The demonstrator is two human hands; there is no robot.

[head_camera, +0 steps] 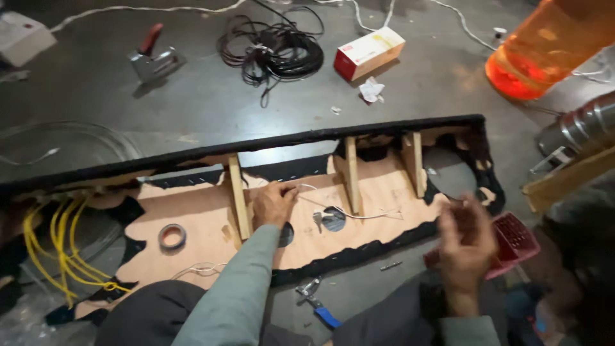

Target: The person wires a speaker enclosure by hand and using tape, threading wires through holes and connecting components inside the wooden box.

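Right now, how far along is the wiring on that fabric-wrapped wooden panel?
Done: black fabric wraps the plywood panel edges; yellow cables sit at one end. In hand: left hand pinches a white wire by a wooden brace; right hand is blurred. Left: that wire lies loose, unfastened.

Red-and-white rectangular carton [369, 52] lies on the floor, top centre, beside the black cable coil [275, 48]. White box [22, 37], top-left corner, partly cut off.
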